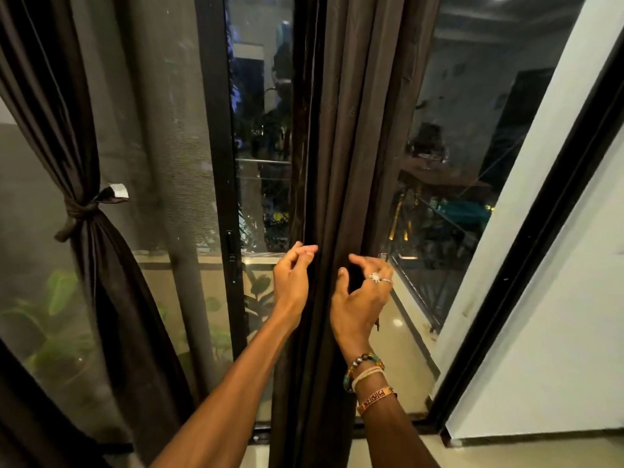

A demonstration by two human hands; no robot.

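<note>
A dark brown curtain hangs in long folds down the middle of the view, in front of a glass sliding door. My left hand is raised at the curtain's left edge, its curled fingertips and thumb pinching that edge. My right hand, with a ring and several wrist bands, grips a fold of the same curtain between thumb and curled fingers. Both hands are at about the same height, a hand's width apart.
A second brown curtain is tied back with a knot at the left. The black door frame with its latch stands just left of my hands. Beyond the glass lie a balcony with plants and a railing. A white wall is at the right.
</note>
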